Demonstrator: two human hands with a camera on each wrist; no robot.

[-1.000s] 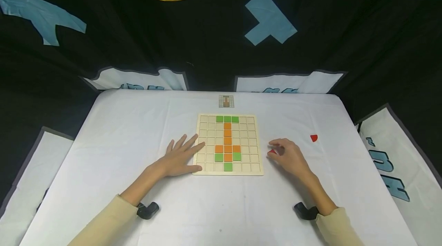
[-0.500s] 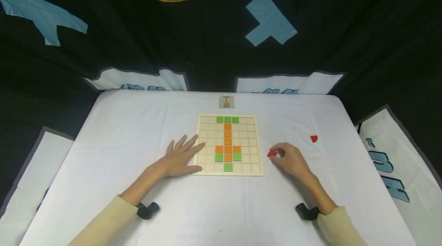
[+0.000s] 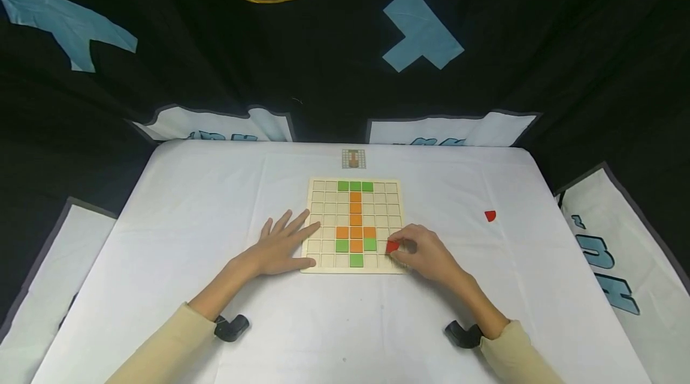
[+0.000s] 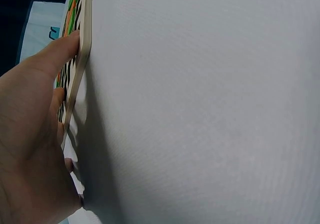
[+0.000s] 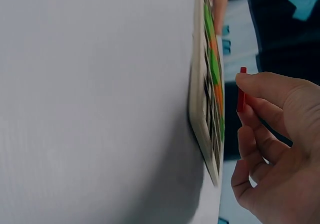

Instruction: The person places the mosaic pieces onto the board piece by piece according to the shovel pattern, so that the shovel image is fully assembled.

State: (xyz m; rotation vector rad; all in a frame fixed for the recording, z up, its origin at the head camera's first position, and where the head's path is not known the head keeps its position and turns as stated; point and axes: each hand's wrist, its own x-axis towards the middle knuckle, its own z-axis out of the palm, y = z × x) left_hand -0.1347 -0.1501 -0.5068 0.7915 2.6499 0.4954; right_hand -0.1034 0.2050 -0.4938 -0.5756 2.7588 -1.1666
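Note:
A wooden grid board (image 3: pixel 323 197) lies on the white table, with green tiles (image 3: pixel 356 260) and orange tiles (image 3: pixel 356 209) set in its middle columns. My left hand (image 3: pixel 277 249) is spread flat, thumb and fingertips resting on the board's left edge; in the left wrist view the thumb (image 4: pixel 62 52) lies on the rim. Between thumb and fingers my right hand (image 3: pixel 423 252) pinches a red tile (image 3: pixel 392 247) over the board's right side. Seen edge-on in the right wrist view, that red tile (image 5: pixel 242 92) is held above the board's surface. Another red tile (image 3: pixel 490 215), with a curved edge, lies farther right.
A small printed grid picture (image 3: pixel 353 159) lies behind the board near the table's far edge. Black wrist-camera mounts (image 3: pixel 232 329) sit below both wrists. Dark cloth with blue patches (image 3: pixel 423 27) hangs around the table (image 3: pixel 215 192).
My right hand lifts the red tile from the table beside the board and carries it left over the board's right columns. The left hand stays still.

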